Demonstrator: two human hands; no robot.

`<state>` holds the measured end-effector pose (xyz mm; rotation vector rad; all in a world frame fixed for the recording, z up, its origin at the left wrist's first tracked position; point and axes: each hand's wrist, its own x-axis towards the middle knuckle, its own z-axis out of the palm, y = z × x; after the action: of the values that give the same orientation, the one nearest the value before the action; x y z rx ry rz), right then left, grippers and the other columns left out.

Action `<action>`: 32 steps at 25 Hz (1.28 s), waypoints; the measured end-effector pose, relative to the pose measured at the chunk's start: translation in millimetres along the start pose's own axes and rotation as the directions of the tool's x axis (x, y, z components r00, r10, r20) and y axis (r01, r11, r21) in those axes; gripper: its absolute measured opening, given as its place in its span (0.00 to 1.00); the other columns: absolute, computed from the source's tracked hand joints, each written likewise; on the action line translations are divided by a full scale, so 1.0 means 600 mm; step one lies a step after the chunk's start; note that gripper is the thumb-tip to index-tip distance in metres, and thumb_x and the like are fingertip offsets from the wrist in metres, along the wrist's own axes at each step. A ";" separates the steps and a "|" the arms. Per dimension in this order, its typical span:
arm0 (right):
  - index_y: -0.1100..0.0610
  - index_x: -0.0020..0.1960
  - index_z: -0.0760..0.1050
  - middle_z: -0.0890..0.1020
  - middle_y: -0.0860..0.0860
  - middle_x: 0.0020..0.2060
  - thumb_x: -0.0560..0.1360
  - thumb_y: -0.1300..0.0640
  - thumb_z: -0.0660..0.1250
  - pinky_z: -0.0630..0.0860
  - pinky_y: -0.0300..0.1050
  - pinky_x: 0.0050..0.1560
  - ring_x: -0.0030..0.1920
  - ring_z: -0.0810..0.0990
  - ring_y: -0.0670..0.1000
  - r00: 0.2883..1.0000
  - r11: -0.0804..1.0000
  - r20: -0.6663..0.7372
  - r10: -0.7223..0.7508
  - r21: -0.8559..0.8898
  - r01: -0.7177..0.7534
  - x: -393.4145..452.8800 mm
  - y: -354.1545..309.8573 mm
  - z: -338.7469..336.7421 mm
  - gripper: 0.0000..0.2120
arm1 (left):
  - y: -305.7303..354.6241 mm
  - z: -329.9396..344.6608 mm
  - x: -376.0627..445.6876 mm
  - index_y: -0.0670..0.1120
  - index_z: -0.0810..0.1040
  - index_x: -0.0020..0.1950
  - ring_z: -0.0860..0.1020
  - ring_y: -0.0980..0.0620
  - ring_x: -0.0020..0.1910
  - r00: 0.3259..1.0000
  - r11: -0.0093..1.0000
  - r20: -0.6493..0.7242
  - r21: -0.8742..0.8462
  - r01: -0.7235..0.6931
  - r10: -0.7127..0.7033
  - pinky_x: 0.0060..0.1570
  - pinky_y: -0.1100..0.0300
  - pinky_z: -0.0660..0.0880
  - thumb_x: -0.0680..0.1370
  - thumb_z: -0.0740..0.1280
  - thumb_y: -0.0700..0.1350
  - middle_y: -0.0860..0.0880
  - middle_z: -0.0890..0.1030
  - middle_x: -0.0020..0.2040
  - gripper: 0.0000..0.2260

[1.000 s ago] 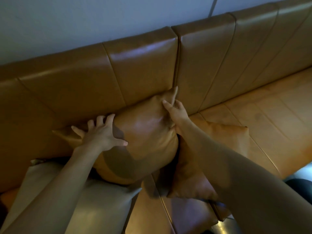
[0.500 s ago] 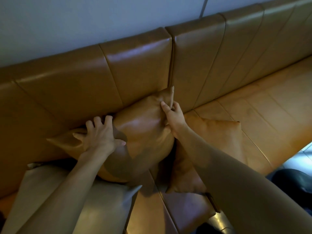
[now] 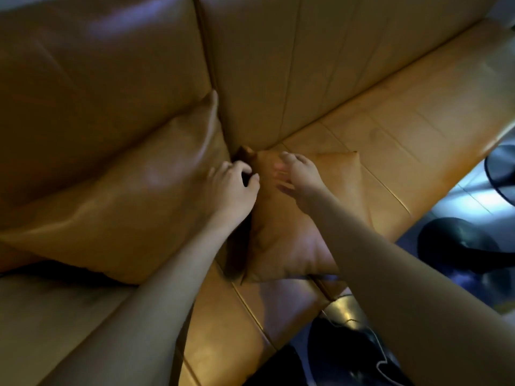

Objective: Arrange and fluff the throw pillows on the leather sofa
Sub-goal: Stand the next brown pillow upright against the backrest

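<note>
Left hand point(image 3: 232, 188) seen curled, fingers hooked at top corner of smaller tan pillow point(image 3: 281, 235); actual grip cannot be told. Right hand point(image 3: 299, 176) spread loose, blurred, laid on same pillow at its 12 o'clock. Pillow lain flat on sofa seat point(image 3: 404, 129). Larger tan pillow point(image 3: 133, 196) propped at 9 o'clock against sofa backrest point(image 3: 111, 79).

A home living room: tan leather sofa point(image 3: 362, 65) with throw pillows point(image 3: 133, 196), tiled floor point(image 3: 459, 199).
</note>
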<state>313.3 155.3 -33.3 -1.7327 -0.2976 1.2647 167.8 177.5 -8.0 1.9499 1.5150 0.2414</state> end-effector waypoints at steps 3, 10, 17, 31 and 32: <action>0.58 0.55 0.77 0.82 0.55 0.49 0.78 0.54 0.62 0.79 0.54 0.54 0.48 0.80 0.54 0.953 0.977 -0.293 0.078 -0.170 -0.132 0.031 0.099 -0.114 0.11 | -0.018 0.113 0.002 0.46 0.74 0.63 0.74 0.48 0.55 0.866 0.840 0.413 -0.332 0.430 -0.281 0.51 0.56 0.67 0.81 0.62 0.52 0.50 0.76 0.55 0.15; 0.55 0.76 0.57 0.57 0.58 0.77 0.65 0.28 0.68 0.55 0.63 0.74 0.76 0.52 0.64 0.686 0.777 -0.680 0.260 -0.275 -0.567 0.064 0.225 -0.292 0.50 | -0.099 0.244 -0.006 0.47 0.49 0.80 0.62 0.39 0.75 0.563 0.540 0.543 -0.223 0.812 -0.623 0.70 0.41 0.61 0.69 0.69 0.68 0.44 0.60 0.78 0.50; 0.62 0.75 0.60 0.68 0.61 0.70 0.60 0.23 0.66 0.67 0.60 0.69 0.68 0.69 0.65 0.802 0.850 -0.475 0.363 -0.185 -0.494 0.070 0.181 -0.331 0.57 | -0.061 0.223 0.006 0.48 0.47 0.80 0.61 0.38 0.75 0.566 0.627 0.579 -0.117 0.770 -0.586 0.72 0.38 0.60 0.67 0.58 0.76 0.44 0.57 0.79 0.51; 0.61 0.74 0.61 0.70 0.60 0.69 0.73 0.34 0.62 0.61 0.67 0.70 0.69 0.67 0.67 0.693 0.816 -0.435 0.574 0.374 -0.441 0.024 0.098 -0.304 0.40 | 0.158 0.070 0.117 0.51 0.73 0.69 0.74 0.42 0.61 0.981 0.982 0.149 0.121 -0.147 0.128 0.58 0.45 0.74 0.75 0.62 0.64 0.47 0.77 0.61 0.27; 0.60 0.73 0.62 0.70 0.59 0.70 0.75 0.34 0.60 0.59 0.68 0.71 0.70 0.66 0.67 0.700 0.777 -0.363 0.615 0.428 -0.461 0.027 0.102 -0.288 0.37 | 0.170 0.062 0.122 0.53 0.70 0.71 0.73 0.42 0.61 0.970 0.951 0.136 0.211 -0.225 0.200 0.55 0.46 0.74 0.76 0.61 0.64 0.47 0.76 0.60 0.27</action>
<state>447.1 40.7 -86.4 -1.8484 0.7426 1.1313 291.5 218.5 6.0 2.2701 1.3057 0.0497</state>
